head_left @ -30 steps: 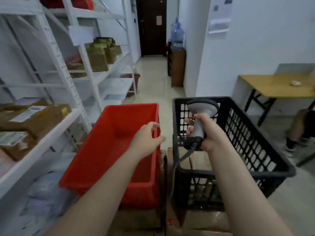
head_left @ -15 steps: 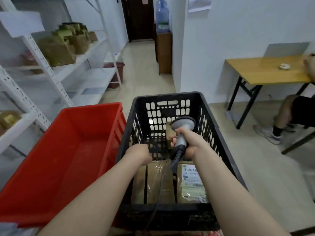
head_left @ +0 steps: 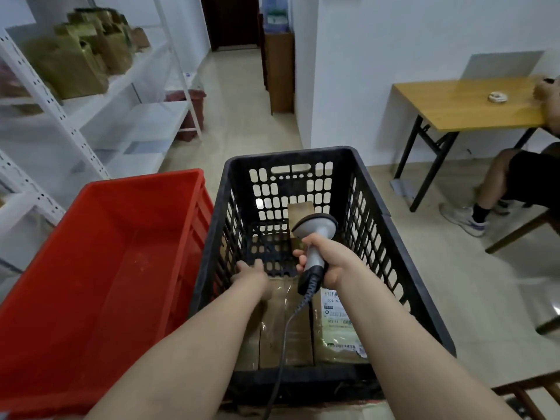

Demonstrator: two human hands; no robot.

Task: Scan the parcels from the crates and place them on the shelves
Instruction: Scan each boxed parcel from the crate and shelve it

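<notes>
Black plastic crate (head_left: pixel 391 237), centre frame: brown taped parcels (head_left: pixel 285 328) lie flat on its floor, and one at lower right shows a white label (head_left: pixel 335 310). Right hand (head_left: pixel 333 263) is closed round the scanner (head_left: pixel 315 234) handle, with the cord trailing to the bottom edge. Left hand (head_left: pixel 251 274) is low at the parcels' far edge; cannot tell whether its fingers have hold.

Step, by judgement: picking a parcel to scan. Next: lift one and turn its label to the scanner. The cord crosses the parcels and may snag.

Red crate (head_left: pixel 106 268) at left shows no parcels. Shelves (head_left: pixel 136 116) at upper left hold brown bags (head_left: pixel 69 62). Table (head_left: pixel 469 101) and seated person (head_left: pixel 515 183) are at right, off the path.
</notes>
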